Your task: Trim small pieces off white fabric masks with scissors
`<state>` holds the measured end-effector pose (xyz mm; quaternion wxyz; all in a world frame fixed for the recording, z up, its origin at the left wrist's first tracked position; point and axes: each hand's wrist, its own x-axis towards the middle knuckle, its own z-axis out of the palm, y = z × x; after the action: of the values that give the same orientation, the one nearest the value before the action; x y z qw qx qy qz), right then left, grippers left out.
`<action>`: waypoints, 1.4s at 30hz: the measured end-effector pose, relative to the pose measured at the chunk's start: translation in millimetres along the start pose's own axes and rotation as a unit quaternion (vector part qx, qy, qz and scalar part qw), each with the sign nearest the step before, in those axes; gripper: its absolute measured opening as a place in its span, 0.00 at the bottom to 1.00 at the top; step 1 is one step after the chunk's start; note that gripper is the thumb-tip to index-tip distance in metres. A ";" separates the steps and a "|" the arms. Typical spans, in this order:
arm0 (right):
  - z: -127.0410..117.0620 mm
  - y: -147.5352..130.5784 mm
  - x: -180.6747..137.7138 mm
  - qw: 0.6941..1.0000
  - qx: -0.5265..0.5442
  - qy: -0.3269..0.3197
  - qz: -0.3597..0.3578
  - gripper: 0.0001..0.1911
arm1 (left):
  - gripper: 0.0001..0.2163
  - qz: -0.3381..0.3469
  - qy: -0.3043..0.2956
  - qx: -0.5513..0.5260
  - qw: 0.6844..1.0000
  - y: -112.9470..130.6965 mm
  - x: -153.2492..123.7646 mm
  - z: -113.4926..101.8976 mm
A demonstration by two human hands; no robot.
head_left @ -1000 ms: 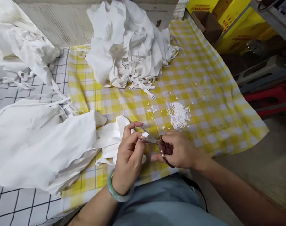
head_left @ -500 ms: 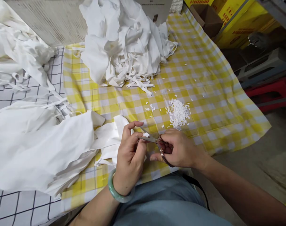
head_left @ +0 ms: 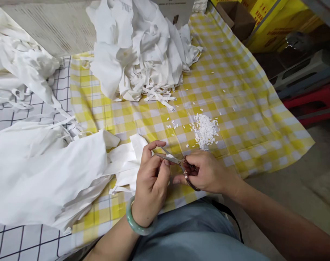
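My left hand (head_left: 151, 177), with a green bangle on its wrist, pinches the end of a white fabric strip (head_left: 127, 163) that runs back to a white cloth piece (head_left: 45, 170) at my left. My right hand (head_left: 205, 172) grips small scissors (head_left: 176, 161) by their loops. The blades point left and meet the strip at my left fingertips, closed or nearly so. A small heap of white cut bits (head_left: 205, 130) lies on the yellow checked cloth (head_left: 235, 90) just beyond my right hand.
A big pile of white fabric and strips (head_left: 140, 50) sits at the far side. More white cloth (head_left: 20, 69) lies at the far left on a black-grid sheet (head_left: 26, 239). Yellow boxes (head_left: 276, 21) and a red stool (head_left: 314, 105) stand at the right, off the table.
The scissor blades have closed on the strip end. Both hands stay in the same spot; the view has shifted slightly.
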<state>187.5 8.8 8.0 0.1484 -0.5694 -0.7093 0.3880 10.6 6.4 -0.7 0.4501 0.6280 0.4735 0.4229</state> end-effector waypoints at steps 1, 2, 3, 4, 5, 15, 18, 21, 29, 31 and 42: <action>-0.1 1.0 -1.0 1.000 0.008 0.001 0.005 0.26 | 0.13 0.003 -0.001 0.005 1.000 0.6 1.1 1.1; -0.4 2.1 -2.4 1.000 0.016 0.002 0.014 0.26 | 0.12 0.004 -0.002 0.009 1.000 1.4 2.5 2.6; -0.8 3.5 -4.0 0.999 0.022 0.003 0.023 0.25 | 0.12 0.006 -0.004 0.013 1.000 2.3 4.2 4.4; -1.4 5.2 -6.0 0.999 0.025 0.007 0.034 0.25 | 0.12 0.008 -0.007 0.016 1.000 3.3 6.2 6.7; -2.1 7.2 -8.2 0.999 0.024 0.012 0.044 0.25 | 0.12 0.009 -0.011 0.018 1.000 4.3 8.3 9.3; -6.5 31.4 -26.0 0.949 0.229 0.075 0.205 0.25 | 0.12 -0.049 -0.087 -0.047 0.994 -0.8 21.0 25.9; -0.7 21.7 -23.2 0.915 0.364 0.083 0.154 0.27 | 0.12 -0.057 -0.066 -0.065 0.994 5.9 14.8 21.7; 13.6 8.6 -20.4 0.910 0.402 0.062 0.084 0.26 | 0.10 -0.008 -0.089 -0.079 0.993 18.4 1.5 13.9; 12.8 1.6 -3.5 0.913 0.376 0.156 0.019 0.12 | 0.05 -0.001 0.110 0.149 0.983 -6.8 -52.2 -64.5; 5.2 -5.2 0.1 0.914 0.380 0.145 0.000 0.13 | 0.05 -0.006 0.119 0.207 0.971 -20.7 -62.8 -81.3; -11.1 -35.7 -47.3 0.937 0.342 0.012 -0.071 0.30 | 0.05 0.025 0.125 0.329 0.936 -40.1 -34.0 -112.7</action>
<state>184.6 -32.4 51.9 0.3702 -0.4369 -0.5705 0.5887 -112.5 -2.3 -16.3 0.1445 0.6949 0.6228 0.3293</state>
